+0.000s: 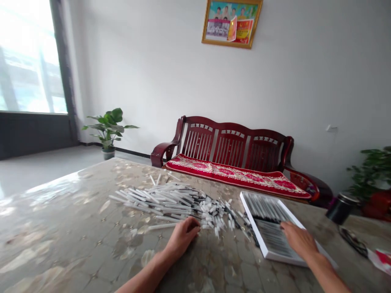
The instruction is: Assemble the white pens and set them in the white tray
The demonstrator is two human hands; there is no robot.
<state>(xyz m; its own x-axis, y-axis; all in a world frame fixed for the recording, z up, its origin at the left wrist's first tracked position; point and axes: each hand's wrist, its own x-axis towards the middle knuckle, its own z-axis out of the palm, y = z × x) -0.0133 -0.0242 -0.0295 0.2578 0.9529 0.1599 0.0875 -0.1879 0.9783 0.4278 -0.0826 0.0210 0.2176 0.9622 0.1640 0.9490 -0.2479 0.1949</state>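
Hands apart. Left hand curled on tabletop against loose white pens, can't tell if gripping; right hand open, resting on pen rows in white tray.

Left hand, right hand — both bare, slim

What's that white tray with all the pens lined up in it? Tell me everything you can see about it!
The white tray is a shallow rectangular frame with a wide, plain rim; it may be plastic. It lies flat on the glossy patterned tabletop, turned at an angle. Inside, slim dark-and-white pens sit side by side in neat rows. The person's right hand rests on them, and a heap of loose pens lies just off its left edge.
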